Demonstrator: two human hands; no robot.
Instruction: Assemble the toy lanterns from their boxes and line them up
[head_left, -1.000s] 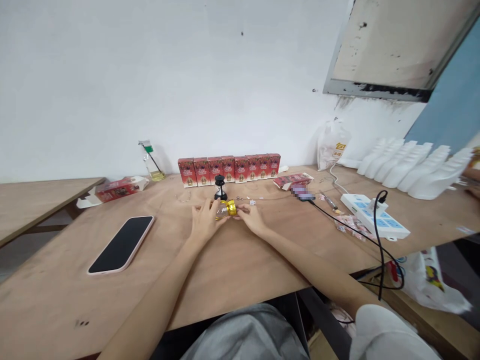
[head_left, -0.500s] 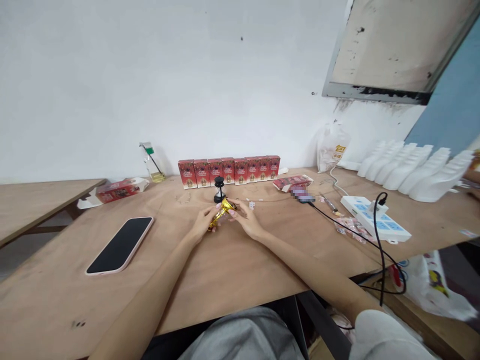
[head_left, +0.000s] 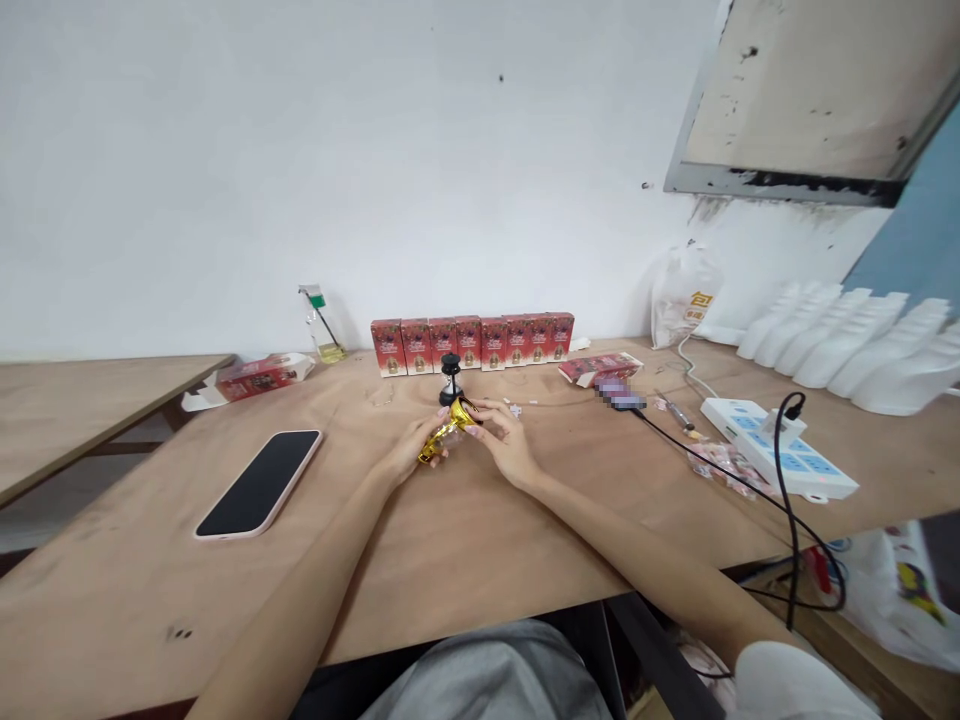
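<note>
A small gold lantern with a clear middle (head_left: 463, 412) is held tilted just above the table, its wider gold end up and to the right. My left hand (head_left: 409, 450) is closed around the lower left part of it. At the upper end, the fingers of my right hand (head_left: 510, 447) grip the gold rim. Just behind my hands a similar black lantern (head_left: 450, 367) stands upright. My fingers partly cover the gold lantern, so its details are hard to make out.
Several red boxes (head_left: 493, 345) stand in a row by the wall. A phone (head_left: 259, 485) lies left; a white power strip (head_left: 780, 450) with black cables sits right. Opened red boxes, small pink packets (head_left: 724, 467) and white bottles (head_left: 847, 335) are also on the table.
The view has turned slightly left, so everything appears shifted right. Both hands keep hold of the gold lantern, which shows little change in position or tilt.
</note>
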